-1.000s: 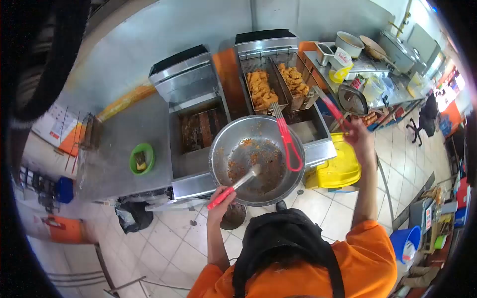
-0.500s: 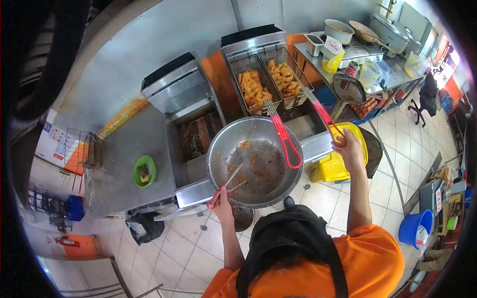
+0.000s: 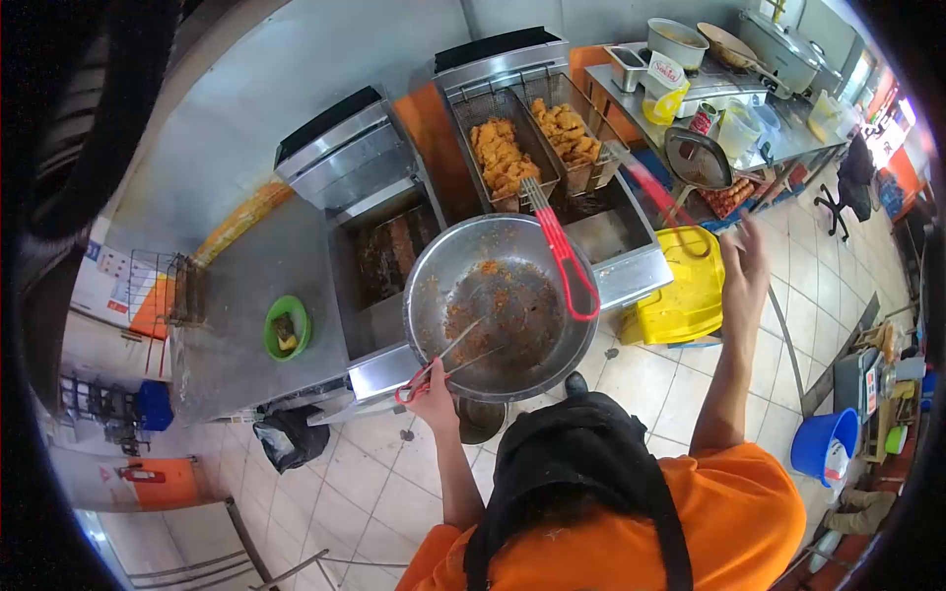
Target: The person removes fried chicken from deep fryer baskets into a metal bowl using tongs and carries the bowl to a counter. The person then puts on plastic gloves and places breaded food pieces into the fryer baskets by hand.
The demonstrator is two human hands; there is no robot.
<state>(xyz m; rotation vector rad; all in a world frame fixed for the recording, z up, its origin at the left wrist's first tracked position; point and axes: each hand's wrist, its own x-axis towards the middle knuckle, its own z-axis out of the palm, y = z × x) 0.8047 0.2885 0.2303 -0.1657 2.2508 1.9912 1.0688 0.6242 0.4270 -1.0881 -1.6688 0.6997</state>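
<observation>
Red-handled tongs are in my left hand, their metal tips over the near left part of a large steel bowl. Orange crumbs lie on the bowl's bottom. My right hand is raised with fingers apart, just right of a basket's blurred red handle. Two wire fryer baskets hold fried pieces, one pile on the left and one on the right. The left basket's red handle reaches over the bowl.
A fryer well is left of the bowl. A green bowl stands on the steel counter. Beyond my right hand are a yellow tub, a square pan and a table with pots. A blue bucket is on the floor.
My right hand has come off the right basket's red handle and moved right, opening. My left hand has turned the tongs, whose two arms now show spread apart.
</observation>
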